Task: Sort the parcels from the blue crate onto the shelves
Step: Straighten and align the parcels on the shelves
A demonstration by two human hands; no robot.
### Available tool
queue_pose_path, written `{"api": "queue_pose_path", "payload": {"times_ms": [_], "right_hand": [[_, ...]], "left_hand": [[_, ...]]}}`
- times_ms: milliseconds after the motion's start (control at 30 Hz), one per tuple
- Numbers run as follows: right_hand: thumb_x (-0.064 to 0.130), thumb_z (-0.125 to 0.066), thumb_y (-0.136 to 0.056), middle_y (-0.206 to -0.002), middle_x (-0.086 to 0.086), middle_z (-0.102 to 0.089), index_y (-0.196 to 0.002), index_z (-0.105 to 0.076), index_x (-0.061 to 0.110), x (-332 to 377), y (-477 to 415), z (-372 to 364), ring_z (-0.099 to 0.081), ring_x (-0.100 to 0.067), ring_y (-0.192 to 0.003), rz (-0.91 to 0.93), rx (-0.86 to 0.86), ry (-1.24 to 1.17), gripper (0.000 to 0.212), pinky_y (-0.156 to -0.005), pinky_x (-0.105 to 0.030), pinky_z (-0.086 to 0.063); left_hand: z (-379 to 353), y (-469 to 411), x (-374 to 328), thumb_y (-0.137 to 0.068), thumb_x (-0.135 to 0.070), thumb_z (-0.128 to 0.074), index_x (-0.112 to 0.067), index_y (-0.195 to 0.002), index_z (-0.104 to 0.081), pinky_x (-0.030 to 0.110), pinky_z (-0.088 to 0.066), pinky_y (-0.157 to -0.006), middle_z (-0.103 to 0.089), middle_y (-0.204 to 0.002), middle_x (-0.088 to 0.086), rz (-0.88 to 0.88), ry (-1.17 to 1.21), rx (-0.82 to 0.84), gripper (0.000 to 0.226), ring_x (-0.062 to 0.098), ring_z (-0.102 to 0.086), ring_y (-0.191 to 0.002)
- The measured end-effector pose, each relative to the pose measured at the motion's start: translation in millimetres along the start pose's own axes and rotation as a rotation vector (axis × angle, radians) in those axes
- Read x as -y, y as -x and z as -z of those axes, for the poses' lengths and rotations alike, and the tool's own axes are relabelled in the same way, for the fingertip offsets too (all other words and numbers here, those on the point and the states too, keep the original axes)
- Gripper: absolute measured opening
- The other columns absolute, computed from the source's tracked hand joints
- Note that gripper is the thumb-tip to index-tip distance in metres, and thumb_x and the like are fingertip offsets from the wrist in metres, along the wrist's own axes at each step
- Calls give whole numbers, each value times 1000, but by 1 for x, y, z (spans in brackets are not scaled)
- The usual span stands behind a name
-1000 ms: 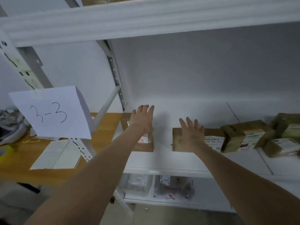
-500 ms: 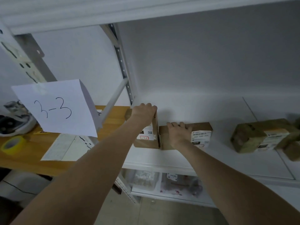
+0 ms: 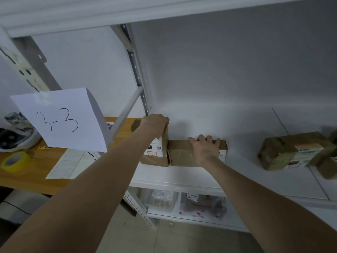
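Head view: I see the left hand (image 3: pixel 155 123) clasping the top of 1 upright parcel (image 3: pixel 156 155), the right hand (image 3: pixel 202 149) curled over the flat parcel (image 3: pixel 179 152) touching it — both on the shelf (image 3: pixel 182 177). Rightward sit other parcels (image 3: pixel 279 152); crate unseen, so what remains I cannot judge.

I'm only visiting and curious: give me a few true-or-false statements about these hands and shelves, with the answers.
1. The left hand is on the left box and the right hand is on the right box. True.
2. The two boxes stand well apart. False: they touch, side by side on the shelf.
3. The sign reads 3-3. True.
4. The tape lies on the shelf. False: it lies on the table to the left.
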State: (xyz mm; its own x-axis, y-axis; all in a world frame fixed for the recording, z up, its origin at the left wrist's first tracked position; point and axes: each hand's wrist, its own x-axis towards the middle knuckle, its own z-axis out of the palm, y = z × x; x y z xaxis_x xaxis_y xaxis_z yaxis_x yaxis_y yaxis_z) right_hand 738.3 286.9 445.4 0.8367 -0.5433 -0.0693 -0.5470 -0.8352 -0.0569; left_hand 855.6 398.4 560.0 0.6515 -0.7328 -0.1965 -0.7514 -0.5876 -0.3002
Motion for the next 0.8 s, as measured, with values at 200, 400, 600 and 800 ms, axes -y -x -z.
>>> {"api": "queue_pose_path", "payload": {"times_ms": [200,400,600,800], "right_hand": [[30,-56,-92,-131,-5,-46,-138,-35,36,2,4,1,-36,-32,-126,17,-9,28,52,-110,-61,-20],[55,-67,-79,-151,-8,-26,-151,-11,31,-2,3,5,-18,-36,-141,48,71,-24,94,-111,-65,-11],[56,-70,-76,-159,-7,-6,-151,-1,27,-55,14,20,0,-34,-147,2,4,-34,106,-115,-55,-8],[54,-71,-76,-160,-6,4,-152,3,27,-153,39,26,6,-37,-146,-71,10,-3,110,-116,-55,-9]], "left_hand": [[-2,6,5,-83,-5,-65,-11,-115,-48,36,-51,-85,-53,-112,9,21,49,23,37,26,-57,-101],[7,0,-3,-73,-29,-79,-17,-141,-30,37,-45,-83,-45,-129,8,19,-129,134,85,27,-47,-120],[33,-26,-75,-75,-32,-77,-19,-145,-26,39,-45,-84,-42,-135,7,-181,35,26,88,26,-45,-124],[-1,-29,-156,-73,-25,-77,-15,-140,-30,35,-39,-73,-46,-125,8,-187,27,46,82,26,-52,-114]]}}
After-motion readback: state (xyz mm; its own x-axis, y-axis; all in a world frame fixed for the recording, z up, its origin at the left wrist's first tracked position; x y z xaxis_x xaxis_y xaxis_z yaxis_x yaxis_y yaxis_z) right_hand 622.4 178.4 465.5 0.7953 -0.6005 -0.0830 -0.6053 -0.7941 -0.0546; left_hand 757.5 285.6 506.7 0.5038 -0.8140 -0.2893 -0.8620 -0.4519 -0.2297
